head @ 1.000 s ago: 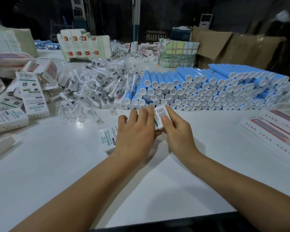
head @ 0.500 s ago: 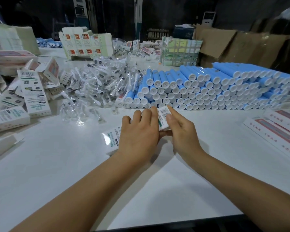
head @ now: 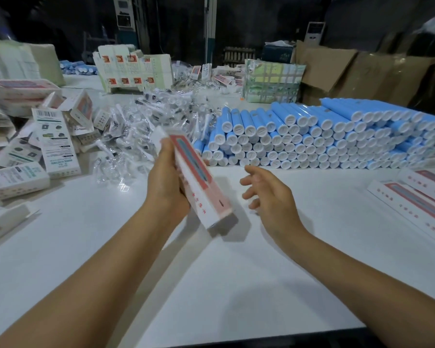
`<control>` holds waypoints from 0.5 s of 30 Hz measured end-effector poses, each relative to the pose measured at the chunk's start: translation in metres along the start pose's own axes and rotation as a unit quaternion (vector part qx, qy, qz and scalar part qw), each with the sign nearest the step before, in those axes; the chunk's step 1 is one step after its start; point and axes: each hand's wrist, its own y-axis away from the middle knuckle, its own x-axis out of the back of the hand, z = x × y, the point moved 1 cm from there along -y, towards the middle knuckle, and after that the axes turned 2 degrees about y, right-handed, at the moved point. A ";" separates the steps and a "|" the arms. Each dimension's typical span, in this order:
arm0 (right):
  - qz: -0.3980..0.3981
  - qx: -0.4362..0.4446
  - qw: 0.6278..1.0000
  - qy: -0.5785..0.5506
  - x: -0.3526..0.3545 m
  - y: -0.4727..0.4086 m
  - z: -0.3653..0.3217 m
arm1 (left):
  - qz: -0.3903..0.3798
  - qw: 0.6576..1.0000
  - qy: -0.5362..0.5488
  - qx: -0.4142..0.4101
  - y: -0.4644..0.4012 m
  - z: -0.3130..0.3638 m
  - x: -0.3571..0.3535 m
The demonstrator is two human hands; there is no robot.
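My left hand (head: 167, 182) grips a long white carton (head: 199, 179) with a pink and red front panel, lifted off the white table (head: 211, 285) and tilted, its near end pointing down to the right. My right hand (head: 271, 197) hovers just right of the carton, fingers loosely spread, holding nothing and apart from it.
A big stack of blue tubes (head: 324, 136) with white caps lies behind my hands. Clear-wrapped small parts (head: 146, 126) are heaped at centre left. Printed cartons (head: 53, 144) pile up on the left, finished pink cartons (head: 417, 199) lie at right. Cardboard boxes (head: 362, 71) stand at the back.
Both hands were pressing the carton flat on the table. Now my left hand has lifted and turned it pink face up, and my right hand has let go and drawn off to the right.
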 end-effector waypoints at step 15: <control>-0.137 0.081 0.937 0.310 -0.029 0.016 -0.002 | 0.055 0.989 0.101 0.088 -0.003 -0.033 0.005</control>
